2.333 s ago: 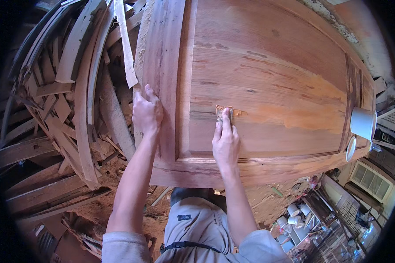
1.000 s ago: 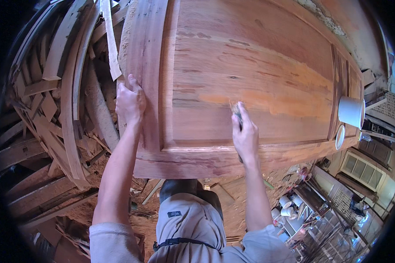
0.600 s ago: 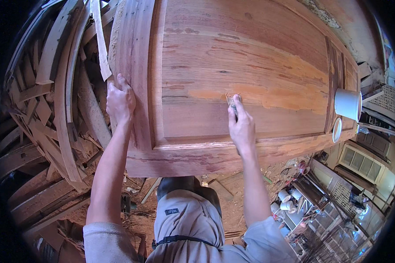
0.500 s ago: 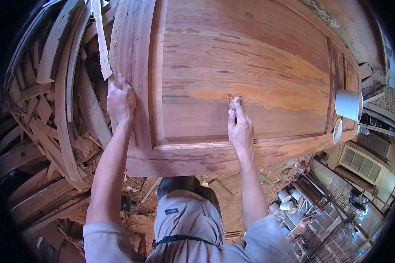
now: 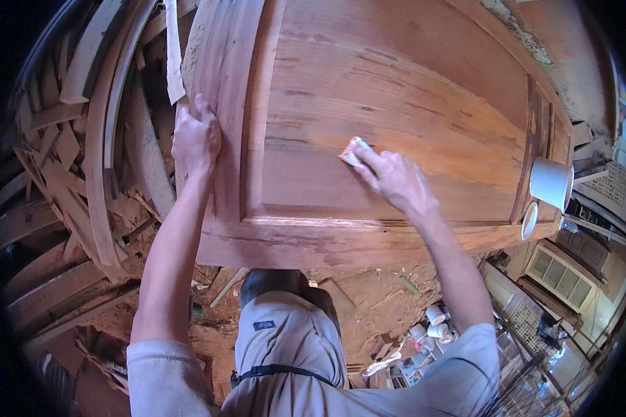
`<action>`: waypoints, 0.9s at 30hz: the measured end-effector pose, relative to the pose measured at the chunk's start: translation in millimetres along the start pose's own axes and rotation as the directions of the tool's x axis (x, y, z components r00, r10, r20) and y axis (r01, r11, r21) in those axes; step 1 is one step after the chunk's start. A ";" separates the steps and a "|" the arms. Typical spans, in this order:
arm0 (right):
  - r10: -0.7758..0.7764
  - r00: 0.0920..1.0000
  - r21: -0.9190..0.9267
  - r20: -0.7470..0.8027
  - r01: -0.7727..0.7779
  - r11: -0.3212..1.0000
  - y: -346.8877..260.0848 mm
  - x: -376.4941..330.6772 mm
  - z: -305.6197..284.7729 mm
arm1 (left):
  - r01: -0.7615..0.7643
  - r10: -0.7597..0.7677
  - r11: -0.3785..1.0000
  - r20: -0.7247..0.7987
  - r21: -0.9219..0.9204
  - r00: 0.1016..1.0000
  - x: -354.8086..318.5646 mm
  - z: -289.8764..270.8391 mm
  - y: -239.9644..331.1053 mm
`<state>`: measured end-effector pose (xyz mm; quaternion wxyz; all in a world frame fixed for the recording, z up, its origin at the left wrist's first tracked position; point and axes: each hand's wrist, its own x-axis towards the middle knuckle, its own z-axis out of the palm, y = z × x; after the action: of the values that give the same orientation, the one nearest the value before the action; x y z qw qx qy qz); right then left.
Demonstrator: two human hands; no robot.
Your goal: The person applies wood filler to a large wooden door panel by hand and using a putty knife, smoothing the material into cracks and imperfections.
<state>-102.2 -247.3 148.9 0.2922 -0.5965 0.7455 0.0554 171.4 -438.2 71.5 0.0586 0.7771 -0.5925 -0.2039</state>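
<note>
A panelled wooden door (image 5: 306,90) lies flat before me, with orange filler (image 5: 459,167) smeared in streaks along its large inset panel. My right hand (image 5: 405,182) is closed on a small flat scraper (image 5: 351,151), its face daubed with orange and white. The scraper's edge meets the panel at the left end of the orange streak. At the door's left edge my left hand (image 5: 196,142) is curled round the frame, the thumb pointing away from me. Some of its fingers are hidden.
A white tub (image 5: 551,183) and its round lid (image 5: 529,221) rest on the door's right part. Offcuts and planks (image 5: 104,139) are heaped on the left. Containers and scrap (image 5: 435,323) litter the dirt floor (image 5: 355,306) at lower right.
My right hand has turned, its wrist swinging right, and the scraper has shifted slightly left and now tilts. My left hand still grips the door's edge. The view has shifted a little.
</note>
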 end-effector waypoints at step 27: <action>0.398 0.787 0.656 -0.472 0.011 0.754 -174.7 11.3 88.8 | 0.038 -0.039 0.999 -0.030 -0.011 0.999 1.3 2.4 3.4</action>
<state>90.3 -268.1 116.5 0.2215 -0.3660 0.8330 -0.3508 167.8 -440.0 70.1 0.0676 0.7910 -0.5755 -0.1963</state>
